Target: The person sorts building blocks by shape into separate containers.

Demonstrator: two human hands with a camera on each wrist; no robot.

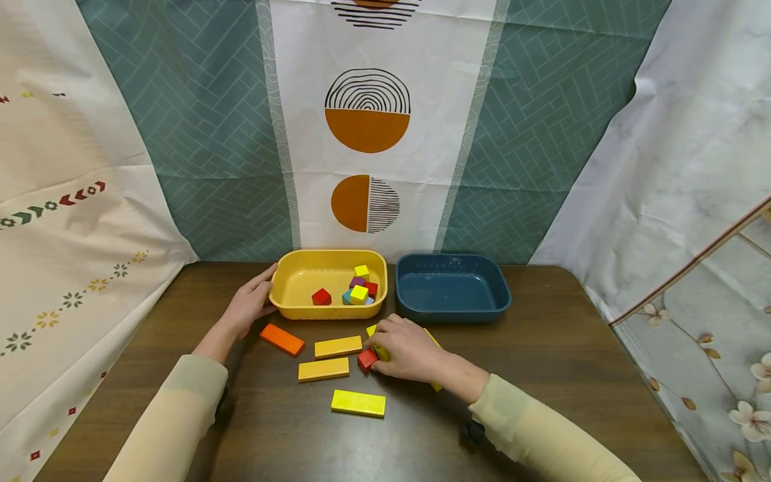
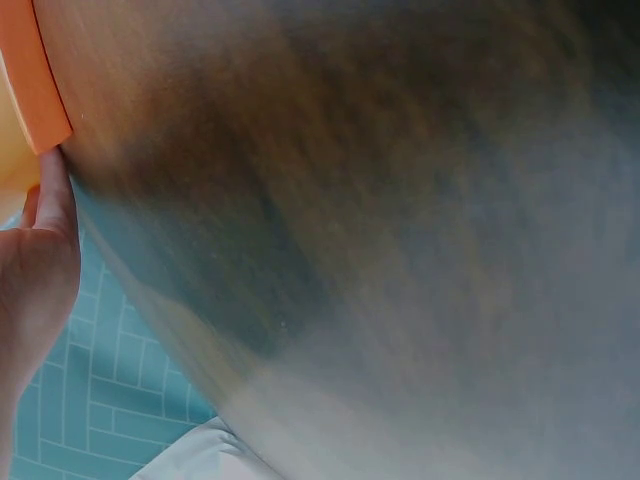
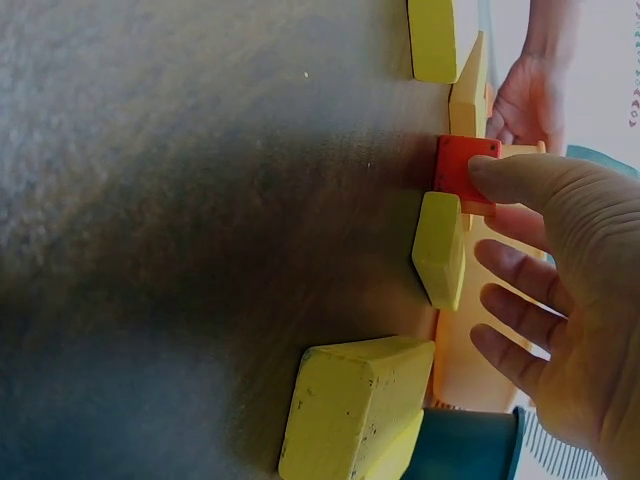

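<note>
My right hand (image 1: 405,347) pinches a red cube (image 1: 367,360) between thumb and index finger, low over the table. In the right wrist view the thumb lies on the red cube (image 3: 466,168), the other fingers loosely spread. Beside it is a yellow block (image 3: 438,250), partly covered by the hand in the head view. My left hand (image 1: 248,302) rests against the left side of a yellow tray (image 1: 328,312), fingers extended along its wall. Several small cubes lie in the tray, including a red cube (image 1: 322,296) and a yellow cube (image 1: 359,294).
A dark blue tray (image 1: 453,314) stands right of the yellow one. In front lie an orange block (image 1: 282,340), two yellow-orange blocks (image 1: 338,347) and a bright yellow block (image 1: 358,403). Another yellow block (image 3: 350,410) lies near the right wrist. A patterned cloth (image 1: 217,134) hangs behind the table.
</note>
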